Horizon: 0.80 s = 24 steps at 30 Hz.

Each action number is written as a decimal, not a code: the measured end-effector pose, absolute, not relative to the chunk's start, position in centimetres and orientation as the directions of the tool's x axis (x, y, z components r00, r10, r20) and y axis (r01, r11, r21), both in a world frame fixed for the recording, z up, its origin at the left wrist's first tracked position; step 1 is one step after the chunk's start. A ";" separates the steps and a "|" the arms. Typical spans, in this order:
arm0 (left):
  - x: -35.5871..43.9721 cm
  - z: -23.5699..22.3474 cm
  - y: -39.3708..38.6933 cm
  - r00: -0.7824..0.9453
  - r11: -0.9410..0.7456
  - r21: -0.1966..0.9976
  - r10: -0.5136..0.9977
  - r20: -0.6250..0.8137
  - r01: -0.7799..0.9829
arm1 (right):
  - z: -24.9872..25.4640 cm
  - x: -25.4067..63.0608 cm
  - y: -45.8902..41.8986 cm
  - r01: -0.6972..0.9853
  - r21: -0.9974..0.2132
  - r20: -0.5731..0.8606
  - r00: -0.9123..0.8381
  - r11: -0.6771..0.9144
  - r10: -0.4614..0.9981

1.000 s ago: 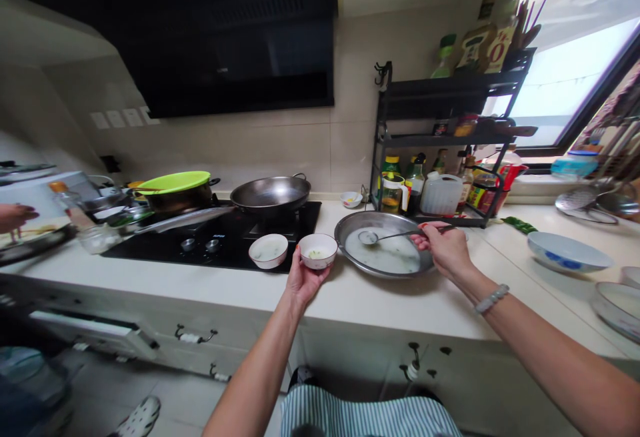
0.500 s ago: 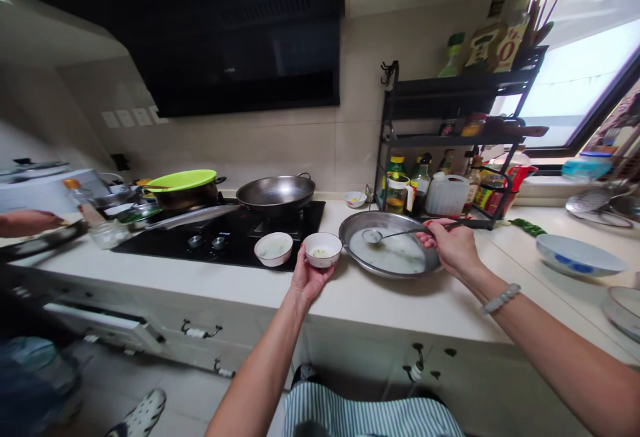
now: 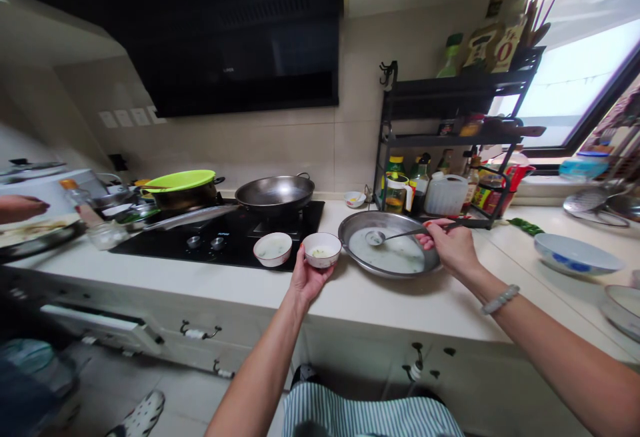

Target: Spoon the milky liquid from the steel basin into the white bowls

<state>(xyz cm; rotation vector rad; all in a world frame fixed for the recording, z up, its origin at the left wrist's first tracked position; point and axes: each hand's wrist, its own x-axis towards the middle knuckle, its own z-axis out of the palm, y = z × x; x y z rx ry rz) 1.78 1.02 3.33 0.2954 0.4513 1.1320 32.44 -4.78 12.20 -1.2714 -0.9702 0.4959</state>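
Note:
My left hand [image 3: 306, 277] cups a small white bowl [image 3: 323, 249] with a little pale soup in it, held just above the counter edge. My right hand [image 3: 450, 245] grips the handle of a metal ladle [image 3: 395, 234], whose cup hovers over a wide steel basin [image 3: 355, 227] holding whitish soup. A second small white bowl [image 3: 273, 249] with soup stands on the black stove, just left of the held bowl.
A wok [image 3: 275, 193] and a pot with a green lid [image 3: 181, 185] sit on the stove [image 3: 225, 237]. A black rack of bottles [image 3: 440, 150] stands behind the basin. A blue-and-white dish [image 3: 577, 255] lies at right. Another person's hand [image 3: 20, 209] is at far left.
The ladle's cup has dipped slightly lower over the basin. My left hand and bowl have stayed put. The other person's hand at far left shifted a little.

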 end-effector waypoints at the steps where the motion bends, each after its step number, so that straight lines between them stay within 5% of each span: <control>1: 1.8 3.4 1.0 0.348 0.400 0.447 0.916 -0.197 -0.800 | 12.1 32.5 -4.7 0.157 -0.953 0.302 0.550 0.259 0.778; 24: 2.0 3.7 0.7 0.325 0.386 0.434 0.922 -0.211 -0.814 | 13.5 31.3 -5.2 -0.076 -0.967 0.146 0.615 0.243 0.774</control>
